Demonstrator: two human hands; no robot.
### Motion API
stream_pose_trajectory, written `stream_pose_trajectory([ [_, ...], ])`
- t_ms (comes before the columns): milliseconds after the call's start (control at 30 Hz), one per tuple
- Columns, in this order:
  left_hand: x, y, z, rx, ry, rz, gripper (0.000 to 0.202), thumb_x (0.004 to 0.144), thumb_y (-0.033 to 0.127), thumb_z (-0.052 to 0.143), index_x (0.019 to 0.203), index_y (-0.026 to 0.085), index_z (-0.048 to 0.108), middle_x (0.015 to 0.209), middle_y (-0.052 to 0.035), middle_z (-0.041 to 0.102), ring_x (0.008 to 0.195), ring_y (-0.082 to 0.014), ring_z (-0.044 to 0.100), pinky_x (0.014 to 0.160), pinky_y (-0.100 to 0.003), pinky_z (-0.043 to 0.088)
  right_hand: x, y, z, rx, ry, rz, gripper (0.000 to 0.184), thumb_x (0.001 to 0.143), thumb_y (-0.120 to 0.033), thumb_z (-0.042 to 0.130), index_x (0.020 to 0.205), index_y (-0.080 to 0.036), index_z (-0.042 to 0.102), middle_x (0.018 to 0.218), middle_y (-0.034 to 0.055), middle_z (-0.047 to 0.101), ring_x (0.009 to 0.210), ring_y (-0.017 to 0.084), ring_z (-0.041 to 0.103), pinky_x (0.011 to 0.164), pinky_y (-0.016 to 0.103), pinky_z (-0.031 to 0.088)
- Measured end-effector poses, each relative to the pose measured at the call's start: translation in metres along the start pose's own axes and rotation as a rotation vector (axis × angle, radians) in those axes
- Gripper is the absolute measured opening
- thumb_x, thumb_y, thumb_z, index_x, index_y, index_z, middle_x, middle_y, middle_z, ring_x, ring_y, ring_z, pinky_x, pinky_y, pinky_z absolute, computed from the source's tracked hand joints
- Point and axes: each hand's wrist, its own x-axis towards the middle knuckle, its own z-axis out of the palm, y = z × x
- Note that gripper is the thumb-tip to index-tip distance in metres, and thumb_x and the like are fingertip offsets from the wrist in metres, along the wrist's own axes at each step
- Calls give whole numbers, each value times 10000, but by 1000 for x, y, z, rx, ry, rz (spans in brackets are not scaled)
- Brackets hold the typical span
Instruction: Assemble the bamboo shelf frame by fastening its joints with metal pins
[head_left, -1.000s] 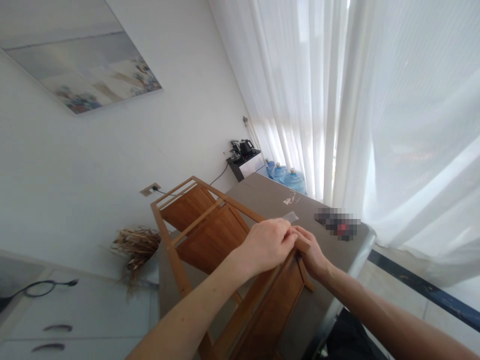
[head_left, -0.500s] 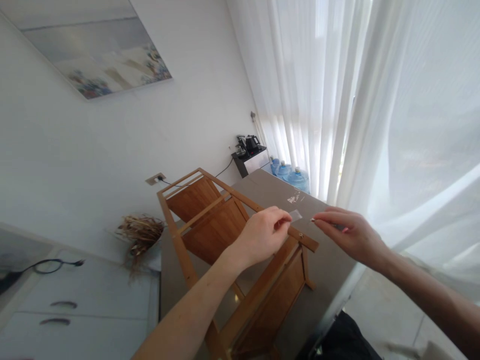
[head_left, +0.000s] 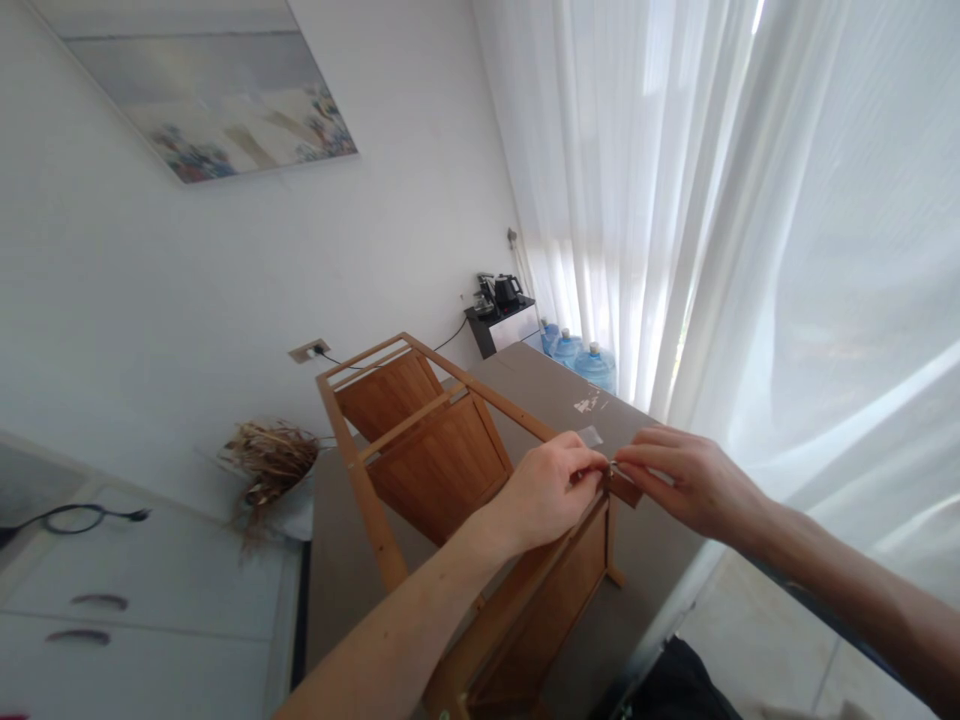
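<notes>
A wooden shelf frame (head_left: 427, 450) lies on its side on a grey table (head_left: 540, 385). My left hand (head_left: 551, 490) is closed around the near end of the frame's upper rail. My right hand (head_left: 686, 478) pinches a small metal piece, too small to name, and holds its tip against that same rail end, touching my left fingers. A small clear plastic bag (head_left: 590, 436) lies on the table just behind the two hands.
White sheer curtains (head_left: 750, 220) hang to the right. Blue water bottles (head_left: 581, 358) and a small dark stand with a kettle (head_left: 499, 310) sit beyond the table. A dried plant (head_left: 266, 470) and a white drawer unit (head_left: 112, 610) are at the left.
My right hand left the rail, swung out to the right over the table, then came back to the rail end pinching a small piece. My left hand stayed on the rail.
</notes>
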Motion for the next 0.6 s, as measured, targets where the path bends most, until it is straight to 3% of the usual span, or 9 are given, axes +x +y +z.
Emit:
stream_pose_trajectory([
  [600,2,-1,8,-32,41,-80,207,842,245,513,922,206,699,878,-24,593,769,-122,567,734,-230,456,2,3,-8,-90,-24,-112,267,919,-298,437,860,-208,681,681,41,606,649,143,522,585,267,372],
])
